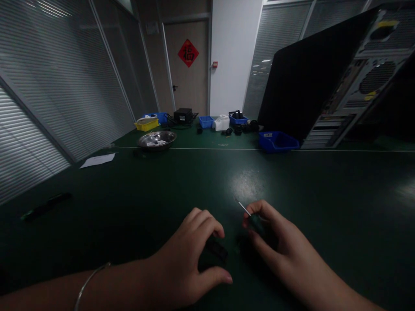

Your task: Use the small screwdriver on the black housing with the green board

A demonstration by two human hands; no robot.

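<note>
In my right hand (279, 242) is a small screwdriver (256, 222) with a dark green handle. Its thin metal shaft points up and to the left, away from me. My left hand (197, 250) hovers at the table with thumb and fingers apart. Between them lies a small dark oblong piece (218, 249), partly covered by the fingers; its kind is hard to make out in the dim light.
On the green table (145, 194), a dark pen-like tool (47, 206) and white paper (97, 160) lie left. Farther back are a metal bowl (157, 141), a yellow tray (147, 125), a blue bin (278, 141) and a large computer case (311, 73) at right.
</note>
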